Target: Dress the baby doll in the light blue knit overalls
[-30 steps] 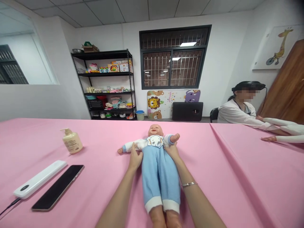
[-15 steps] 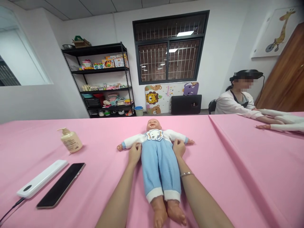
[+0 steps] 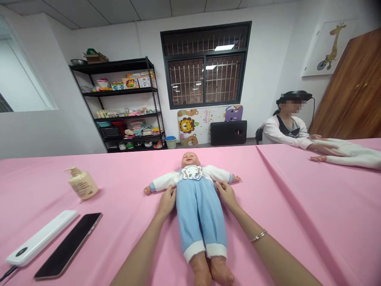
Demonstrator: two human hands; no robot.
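Note:
A baby doll (image 3: 196,206) in blue overalls and a white top lies on its back on the pink table (image 3: 282,206), head away from me, arms spread. My left hand (image 3: 167,200) rests against the doll's side under its arm, fingers pressed to the blue cloth. My right hand (image 3: 226,193) touches the other side the same way, a bracelet on that wrist. Both hands cup the doll's torso; the fingertips are partly hidden by the clothing.
A cream pump bottle (image 3: 81,184) stands at the left. A white device with a cable (image 3: 38,238) and a dark phone (image 3: 68,245) lie near the front left. Another person (image 3: 287,127) sits at the far right, hands on a white doll (image 3: 351,155). Shelves (image 3: 119,105) stand behind.
The doll's raised arm dropped flat to the table, and its feet came into view. My hands slid a little lower along its sides. The view shifted slightly left.

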